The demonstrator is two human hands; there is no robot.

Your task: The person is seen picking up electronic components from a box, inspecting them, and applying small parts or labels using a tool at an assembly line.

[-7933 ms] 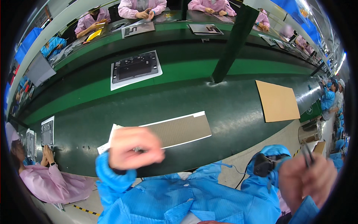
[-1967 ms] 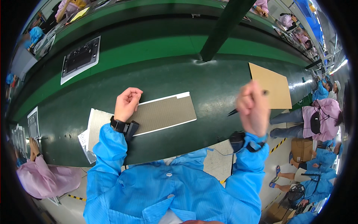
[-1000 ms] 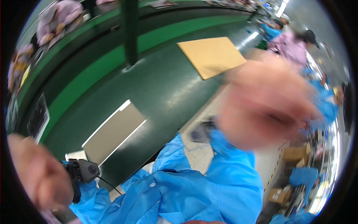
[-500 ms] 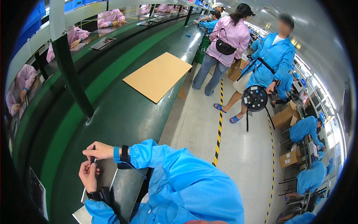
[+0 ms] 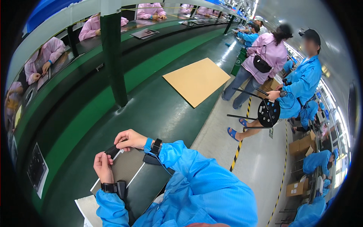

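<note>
Left hand (image 5: 103, 169) and right hand (image 5: 132, 140) pinch one small black object (image 5: 111, 151). Near that object lies one grey-brown rectangular sheet (image 5: 128, 165).

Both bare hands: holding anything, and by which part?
A small black item, apparently by its edges, between the left hand and right hand; its kind is unclear.

Small black object (image 5: 112, 151), held tilted at far edge of sheet (image 5: 130, 163); contact unclear. Sheet grey-brown, oblong, white-edged, flat, near left, partly covered.
</note>
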